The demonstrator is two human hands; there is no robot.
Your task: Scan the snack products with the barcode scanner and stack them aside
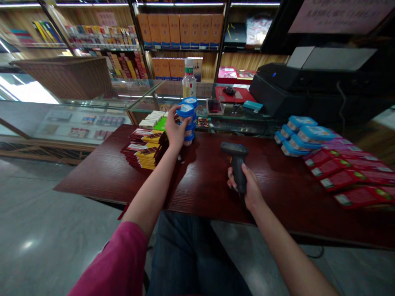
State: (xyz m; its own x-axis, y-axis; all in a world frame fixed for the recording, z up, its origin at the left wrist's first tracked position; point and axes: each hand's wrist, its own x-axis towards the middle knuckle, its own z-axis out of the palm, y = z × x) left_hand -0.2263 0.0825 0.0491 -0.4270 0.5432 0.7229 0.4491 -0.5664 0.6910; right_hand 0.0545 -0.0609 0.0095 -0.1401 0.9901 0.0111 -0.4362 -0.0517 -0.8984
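My left hand (175,126) is closed around the top tub of a stack of blue-lidded tubs (189,133) at the back of the brown table. Its fingers wrap the blue lid, and the palm covers part of the tub. A second stack with a blue lid (190,101) stands just behind. In my right hand (250,185) is a black barcode scanner (238,164), gripped by its handle, with its head pointing left over the table. Brown and yellow chocolate packs (145,150) lie piled left of my left wrist.
Blue-lidded boxes (300,135) and red boxes (345,172) cover the table's right side. White packs (151,119) lie behind the chocolate. A clear bottle (189,80) stands on the glass counter (145,98) beyond. A black machine (296,90) occupies the back right; a wicker basket (68,78) sits at left.
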